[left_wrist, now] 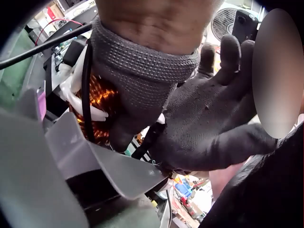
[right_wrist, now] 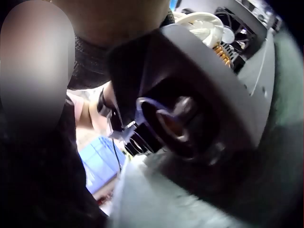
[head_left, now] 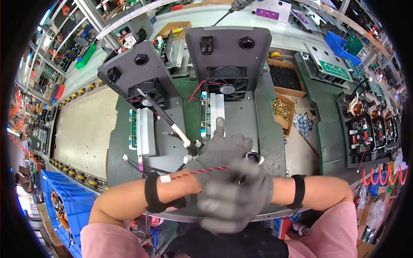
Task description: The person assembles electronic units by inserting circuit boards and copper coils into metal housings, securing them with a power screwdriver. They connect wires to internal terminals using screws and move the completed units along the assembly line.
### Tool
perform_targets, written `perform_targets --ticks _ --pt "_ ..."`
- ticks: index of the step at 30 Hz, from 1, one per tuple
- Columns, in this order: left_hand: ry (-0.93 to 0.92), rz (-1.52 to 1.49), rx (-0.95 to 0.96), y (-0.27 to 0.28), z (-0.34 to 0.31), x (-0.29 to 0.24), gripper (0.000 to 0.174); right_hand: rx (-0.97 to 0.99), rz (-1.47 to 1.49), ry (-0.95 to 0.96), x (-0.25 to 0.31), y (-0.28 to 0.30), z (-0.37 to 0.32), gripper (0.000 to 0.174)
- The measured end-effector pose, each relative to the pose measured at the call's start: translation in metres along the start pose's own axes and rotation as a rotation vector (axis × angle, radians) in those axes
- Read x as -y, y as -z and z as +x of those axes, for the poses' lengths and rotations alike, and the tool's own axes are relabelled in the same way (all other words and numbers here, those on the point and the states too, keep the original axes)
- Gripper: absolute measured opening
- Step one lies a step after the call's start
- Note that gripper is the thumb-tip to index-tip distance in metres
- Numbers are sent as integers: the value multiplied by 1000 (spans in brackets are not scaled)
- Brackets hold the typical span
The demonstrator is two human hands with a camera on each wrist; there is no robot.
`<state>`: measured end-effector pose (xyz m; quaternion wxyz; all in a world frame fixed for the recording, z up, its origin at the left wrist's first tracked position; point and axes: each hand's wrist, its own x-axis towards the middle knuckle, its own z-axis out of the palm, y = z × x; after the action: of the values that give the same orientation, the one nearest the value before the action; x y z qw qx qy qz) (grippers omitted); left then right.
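Blurred and closest to my head view, the right hand (head_left: 236,193) crosses in front of the left hand (head_left: 219,150). Beyond both, the gray housing (head_left: 228,43) runs its long axis away from them over the worktop (head_left: 273,161), its upright panel and fan (head_left: 228,84) at the far end. The pale heat sink (head_left: 218,109) lies just past the left fingers, pointing the same way. From the head view I can't find the copper coil (left_wrist: 102,95); the left wrist view shows it right against the left hand, the nearer one, with the right hand on the other side of that hand, palm bare and fingers extended. I can't tell whether the left fingers grip the coil or merely rest on it, nor read its long axis. My right wrist view adds a dark panel (right_wrist: 204,61) with a round opening. Smallest, the red-black wire (head_left: 202,170) over the left wrist, with its white connector (head_left: 165,178), shows clearly only from the head.
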<state>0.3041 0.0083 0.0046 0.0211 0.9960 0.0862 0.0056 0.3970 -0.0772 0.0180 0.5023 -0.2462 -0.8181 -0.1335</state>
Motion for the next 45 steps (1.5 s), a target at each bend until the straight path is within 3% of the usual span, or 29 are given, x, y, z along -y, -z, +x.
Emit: perform_targets --ticks 1,2,3,4,6,7,8,10,11,12,13,14,16,19,20,22,24,26,29,30,32,33,34,36,38,39,41,42,45 --pt "-2 37 149 10 3 -1 33 -39 -15 288 0 -7 -2 29" --pt "-7 78 296 25 6 -5 27 -37 -19 292 1 -4 -1 29" --pt "-19 174 507 40 12 -14 47 76 -13 261 1 1 2 31" --pt "-14 184 493 32 7 -13 47 189 -9 234 0 8 6 34" --pt "-161 -17 -167 -12 -9 2 39 185 183 17 -13 26 22 34" --pt "-240 -113 -496 -18 -12 8 39 372 44 -318 -34 44 1 28" --pt "188 -326 138 10 4 -9 48 340 -120 -469 -61 62 -1 22" --pt "192 -276 184 31 6 -11 50 -324 -241 -910 -107 70 27 46" --pt "205 -281 125 29 5 -12 45 -62 -420 -947 -140 73 1 49" --pt "218 -270 109 32 5 -15 45 107 -158 -1102 -171 68 -27 54" --pt "227 -280 162 35 6 -16 44 266 -124 -1066 -187 58 -45 54" --pt "245 -293 211 38 7 -15 43 192 -151 -921 -194 39 -62 51" --pt "275 -281 188 38 6 -16 42 253 -153 -1231 -197 32 -56 38" --pt "191 -241 189 53 -2 -19 55 371 -349 -1060 -196 53 -34 35" --pt "189 -238 187 52 -6 -15 55 531 -528 -1136 -169 67 15 35" --pt "81 -298 -204 44 -14 -11 60 577 -690 -880 -161 93 49 36" --pt "57 -387 -149 52 -4 -10 69 838 -759 -871 -138 104 105 34" --pt "74 -133 -285 39 3 -11 75 972 -894 -785 -139 101 108 32" --pt "114 -33 -217 19 4 5 75 954 -686 -912 -162 103 90 34" --pt "235 -2 44 21 7 8 70 919 -535 -971 -169 110 82 33" --pt "276 -17 148 19 -5 22 64 648 -126 -1056 -181 132 58 33" --pt "371 -134 357 45 -7 20 66 442 160 -1114 -179 144 47 32" --pt "283 -74 231 36 -20 29 66 443 157 -1121 -176 155 32 32" --pt "334 -213 328 81 -40 30 63 287 -341 -1230 -162 169 -10 27" --pt "324 -297 201 94 -68 41 61 623 -473 -1334 -128 167 -55 23" --pt "328 -297 210 97 -83 48 61 836 -474 -1216 -128 163 -106 20" --pt "401 -483 -77 102 -116 58 61 1108 -336 -1353 -104 136 -153 31" --pt "468 -504 -139 108 -130 57 61 871 -392 -1492 -93 124 -171 40" --pt "611 -405 -246 92 -185 77 57 826 -579 -1504 -71 107 -148 42"
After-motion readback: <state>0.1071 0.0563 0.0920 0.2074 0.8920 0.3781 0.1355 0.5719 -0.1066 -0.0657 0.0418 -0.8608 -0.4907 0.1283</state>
